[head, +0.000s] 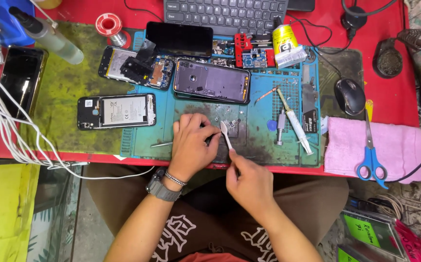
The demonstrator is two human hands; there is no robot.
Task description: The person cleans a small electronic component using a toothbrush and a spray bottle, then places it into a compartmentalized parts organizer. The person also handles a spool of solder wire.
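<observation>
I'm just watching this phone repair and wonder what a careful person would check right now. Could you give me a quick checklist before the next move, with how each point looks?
1. White tool gripped firmly in the right hand: ok.
2. Left hand pressing down on the blue mat beside the tool tip: ok.
3. Small part under the left fingers: cannot tell, hidden.
4. Tiny loose screws near the tool tip safe from being swept off: not ok, they lie loose on the mat.
5. Open phone shell clear of both hands: ok.
6. Syringe and scissors out of the working spot: ok.
</observation>
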